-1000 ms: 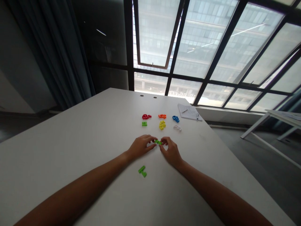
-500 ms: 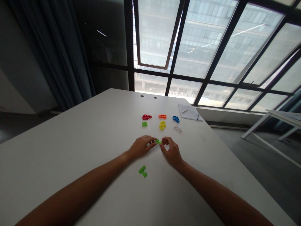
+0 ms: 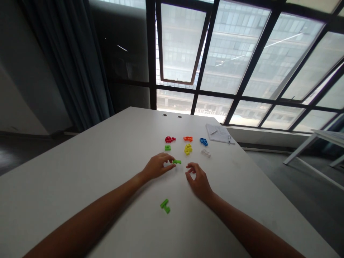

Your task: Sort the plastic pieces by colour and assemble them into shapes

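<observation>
Between the thumb and fingers of my left hand point(image 3: 158, 166) is a small green piece point(image 3: 177, 162), its right end sticking out over the table. To the right of it, my right hand point(image 3: 198, 179) has its fingers curved and apart, with nothing between them. A green T-shaped piece point(image 3: 165, 206) lies on the white table nearer to me, below both hands. Beyond my left hand lies another green piece point(image 3: 167, 147), with a red cluster point(image 3: 170, 139) just behind it. A yellow cluster point(image 3: 188, 149) lies beyond the gap between my hands.
Farther back are orange pieces point(image 3: 188, 138) and blue pieces point(image 3: 204, 142), with whitish pieces point(image 3: 206, 153) in front of the blue. Papers point(image 3: 219, 133) with pens lie at the right edge of the white table point(image 3: 120, 143). Another table point(image 3: 328, 135) stands at the far right.
My right hand has let go of the green piece and moved slightly right and down. My left hand has drawn the piece a little left. The whole view has shifted slightly.
</observation>
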Motion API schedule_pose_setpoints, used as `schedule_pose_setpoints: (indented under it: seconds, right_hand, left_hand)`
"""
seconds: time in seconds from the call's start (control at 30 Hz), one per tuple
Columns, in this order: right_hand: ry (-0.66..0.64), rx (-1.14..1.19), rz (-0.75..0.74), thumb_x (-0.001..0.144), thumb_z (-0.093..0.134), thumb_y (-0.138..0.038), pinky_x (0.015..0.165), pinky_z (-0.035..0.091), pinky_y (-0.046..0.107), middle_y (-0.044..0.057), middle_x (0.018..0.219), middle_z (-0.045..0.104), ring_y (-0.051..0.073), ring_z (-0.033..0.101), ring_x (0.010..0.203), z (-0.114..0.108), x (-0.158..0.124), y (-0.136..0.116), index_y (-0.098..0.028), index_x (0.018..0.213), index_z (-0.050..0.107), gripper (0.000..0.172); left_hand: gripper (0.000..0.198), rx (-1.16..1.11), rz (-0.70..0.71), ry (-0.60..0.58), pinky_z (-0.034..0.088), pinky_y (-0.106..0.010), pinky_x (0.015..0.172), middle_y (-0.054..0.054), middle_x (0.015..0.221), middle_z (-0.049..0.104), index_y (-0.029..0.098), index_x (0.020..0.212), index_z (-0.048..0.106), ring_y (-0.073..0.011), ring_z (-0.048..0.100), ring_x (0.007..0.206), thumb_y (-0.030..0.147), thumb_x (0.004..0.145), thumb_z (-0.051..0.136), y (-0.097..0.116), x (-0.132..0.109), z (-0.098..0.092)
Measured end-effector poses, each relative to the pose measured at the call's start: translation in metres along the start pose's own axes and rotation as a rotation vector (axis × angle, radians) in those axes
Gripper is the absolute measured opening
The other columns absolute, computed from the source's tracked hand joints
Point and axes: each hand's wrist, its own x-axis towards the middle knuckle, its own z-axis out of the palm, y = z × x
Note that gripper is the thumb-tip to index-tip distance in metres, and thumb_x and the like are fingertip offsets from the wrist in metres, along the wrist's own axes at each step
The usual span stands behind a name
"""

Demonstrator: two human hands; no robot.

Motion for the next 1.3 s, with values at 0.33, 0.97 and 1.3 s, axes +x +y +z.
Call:
schedule_pose_setpoints:
  seconds: [0.33, 0.97, 1.3]
  right_hand:
    - [-0.186, -0.024, -0.036, 0.088, 0.055, -0.013, 0.087, 0.049, 0.038, 0.006, 0.097, 0.068, 0.023, 0.063, 0.092, 0.0, 0.0, -0.005, -0.021, 0.1, 0.063, 0.016]
    - [-0.501, -0.183, -0.311, 0.077, 0.085, -0.05, 0.084, 0.041, 0.038, 0.006, 0.093, 0.066, 0.024, 0.058, 0.087, -0.003, -0.032, -0.062, -0.02, 0.098, 0.065, 0.042]
    - [-0.343, -0.254, -0.251, 0.091, 0.073, -0.015, 0.089, 0.041, 0.035, 0.005, 0.099, 0.069, 0.022, 0.061, 0.094, -0.005, -0.016, -0.039, -0.02, 0.102, 0.067, 0.014]
  left_hand:
    - [0.036, 0.24, -0.287, 0.112, 0.047, -0.03, 0.072, -0.004, 0.101, 0.074, 0.021, 0.108, 0.073, -0.0196, 0.065, 0.084, 0.051, 0.095, 0.058, -0.093, 0.048, -0.03]
    - [0.018, 0.21, -0.155, -0.215, 0.037, -0.027, 0.061, 0.003, 0.075, 0.069, 0.027, 0.098, 0.067, -0.0154, 0.061, 0.064, 0.039, 0.097, 0.054, -0.007, -0.039, -0.001]
    - [0.036, -0.202, 0.001, -0.225, 0.049, -0.025, 0.073, -0.003, 0.108, 0.072, 0.026, 0.124, 0.065, -0.0158, 0.065, 0.083, 0.047, 0.095, 0.059, 0.018, -0.042, -0.009]
